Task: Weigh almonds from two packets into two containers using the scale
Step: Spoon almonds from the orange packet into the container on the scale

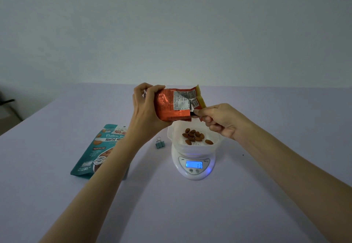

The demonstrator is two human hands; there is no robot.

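Step in hand: the first portion was judged to be on the scale, with the first packet either being closed or being readied for more pouring.
Left hand: the left hand (144, 107) was wrapped round one end of the crinkled orange foil packet (171, 103), which was held in the air on its side.
Right hand: the right hand (219, 121) was pinched on a small black object (192, 113) at the packet's lower corner. It was possibly a clip, but too small to tell.
Almonds: a small heap of brown almonds (194, 136) was seen in the white plastic container (177, 128), just below the packet.
Scale: the container was set on the round white digital scale (194, 175), whose blue display (194, 164) was read as 13.
Second packet: a teal printed almond pouch (91, 153) was laid flat on the pale bench (190, 214), partly hidden by the left forearm.
Clip: a small teal binder clip (160, 143) was set on the bench between the pouch and the scale.
Second container: none was seen.
Next move: the reading would need to be checked against the target. The orange packet would then be set down, and the second container would be needed for the teal pouch.
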